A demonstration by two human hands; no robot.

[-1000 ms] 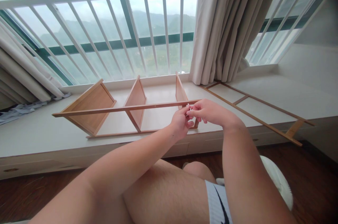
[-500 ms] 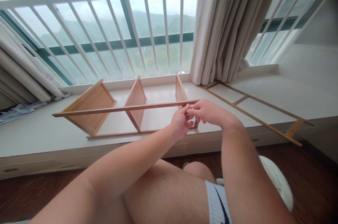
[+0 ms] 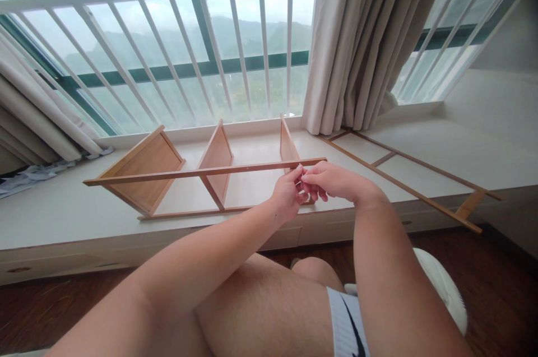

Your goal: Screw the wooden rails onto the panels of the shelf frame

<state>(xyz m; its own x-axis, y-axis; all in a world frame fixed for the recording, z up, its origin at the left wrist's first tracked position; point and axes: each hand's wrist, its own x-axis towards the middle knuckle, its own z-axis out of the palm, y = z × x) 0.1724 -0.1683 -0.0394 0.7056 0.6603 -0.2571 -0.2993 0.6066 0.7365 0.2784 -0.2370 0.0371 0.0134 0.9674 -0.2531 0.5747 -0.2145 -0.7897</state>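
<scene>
A wooden shelf frame [image 3: 176, 174] lies on its side on the white window ledge, with three boards standing up from its rails. At its right end, just in front of the upper rail, my two hands meet. My left hand [image 3: 289, 194] is closed in a pinch, thumb and fingertips together. My right hand [image 3: 330, 180] also pinches, its fingertips against those of the left. Whatever is between the fingers is too small or too hidden to name. Behind my hands, the right end of the shelf frame is partly covered.
To the right, a separate ladder-like wooden side frame [image 3: 382, 163] lies on the ledge [image 3: 424, 144], one end jutting past its front edge. Curtains [image 3: 357, 43] hang before the railed window. A round white object [image 3: 441, 290] stands on the dark floor at lower right.
My right hand has dropped slightly, uncovering the right tip of the upper rail. Its lower fingers have shifted, while my left hand stays almost in place.
</scene>
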